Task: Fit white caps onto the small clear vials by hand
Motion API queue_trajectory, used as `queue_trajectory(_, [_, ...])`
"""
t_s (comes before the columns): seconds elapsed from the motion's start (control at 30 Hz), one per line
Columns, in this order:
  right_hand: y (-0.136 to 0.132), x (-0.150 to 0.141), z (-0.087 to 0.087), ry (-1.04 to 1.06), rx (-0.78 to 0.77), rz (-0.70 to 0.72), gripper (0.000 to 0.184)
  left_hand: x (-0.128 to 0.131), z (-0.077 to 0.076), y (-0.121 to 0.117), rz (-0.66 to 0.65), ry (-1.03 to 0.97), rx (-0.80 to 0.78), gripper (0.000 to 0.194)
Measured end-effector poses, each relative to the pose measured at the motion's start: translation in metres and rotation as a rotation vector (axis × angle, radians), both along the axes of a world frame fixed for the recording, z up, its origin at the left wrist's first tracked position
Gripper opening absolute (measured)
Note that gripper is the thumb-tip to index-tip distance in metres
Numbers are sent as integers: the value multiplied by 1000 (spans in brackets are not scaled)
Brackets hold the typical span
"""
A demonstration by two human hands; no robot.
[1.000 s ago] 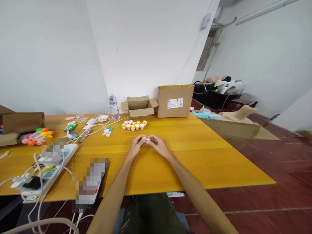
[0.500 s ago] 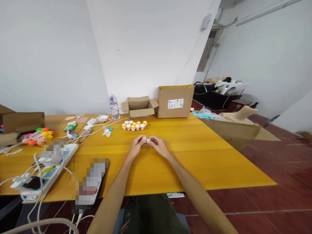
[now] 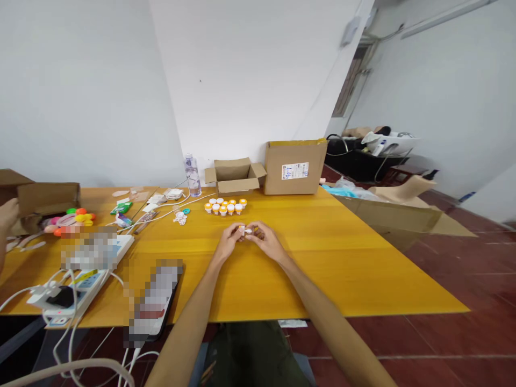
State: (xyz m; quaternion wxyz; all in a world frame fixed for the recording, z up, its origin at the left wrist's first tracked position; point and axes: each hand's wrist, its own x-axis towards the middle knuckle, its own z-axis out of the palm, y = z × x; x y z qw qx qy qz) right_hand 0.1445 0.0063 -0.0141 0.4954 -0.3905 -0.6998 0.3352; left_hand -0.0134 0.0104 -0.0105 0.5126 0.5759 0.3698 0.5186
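My left hand (image 3: 229,243) is closed, its fingertips pinching a small white and orange piece (image 3: 242,229). Facing it, my right hand (image 3: 266,243) has thumb and fingers closed on a small white part (image 3: 249,231). The two parts are close together above the table; whether they join, I cannot tell. Just beyond my hands stands a cluster of several small white and orange capped pieces (image 3: 223,210). Left of that cluster lie a teal ring (image 3: 186,211) and some small white parts (image 3: 180,218).
An open carton (image 3: 237,186) and a closed box (image 3: 296,185) stand at the back, beside a water bottle (image 3: 192,177). Power strips (image 3: 91,287), cables and a phone (image 3: 155,301) occupy the left. At the left edge, another person's hand (image 3: 7,215) is by a carton (image 3: 50,201).
The view has shifted slightly. Between my fingers, more of the white part shows. Another person's hand has come into view at the left edge.
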Motion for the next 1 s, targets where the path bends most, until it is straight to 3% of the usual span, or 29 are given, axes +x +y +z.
queue_trajectory(0.3, [0, 0, 0, -2, -50, 33, 21, 0, -1, 1, -2, -9, -1, 36])
queue_trajectory(0.53, [0, 0, 2, 4, 31, -16, 18, 0, -2, 2, 5, -17, -6, 38])
queue_trajectory(0.83, [0, -1, -1, -7, -64, -6, 21, -1, -3, 2, 16, -6, 2, 34])
queue_trajectory(1.0, [-1, -1, 1, -4, -18, -18, 19, 0, -2, 1, 10, 1, 4, 33])
